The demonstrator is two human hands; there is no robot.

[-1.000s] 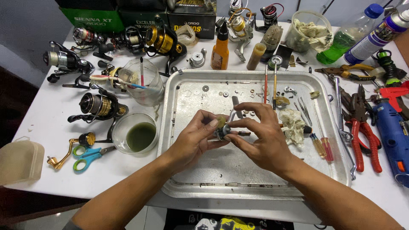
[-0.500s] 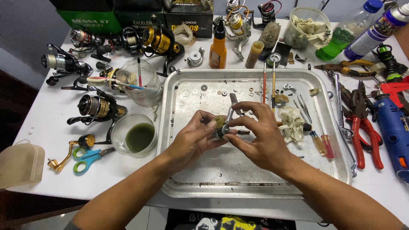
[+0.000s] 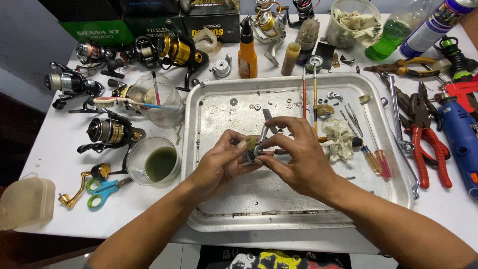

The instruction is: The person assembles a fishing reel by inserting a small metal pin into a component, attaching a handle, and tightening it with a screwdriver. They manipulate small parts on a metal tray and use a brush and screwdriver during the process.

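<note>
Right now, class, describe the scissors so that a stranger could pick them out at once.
Start at the metal tray in the middle of the white table and look past its left edge to the glass of green liquid. Just below-left lie the scissors, the only tool with blue and green handle loops.

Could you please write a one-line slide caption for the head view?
Both hands, left hand and right hand, hold a small metal reel part over a metal tray.

2 bare forearms, 2 ringless hands, no sleeves
</note>
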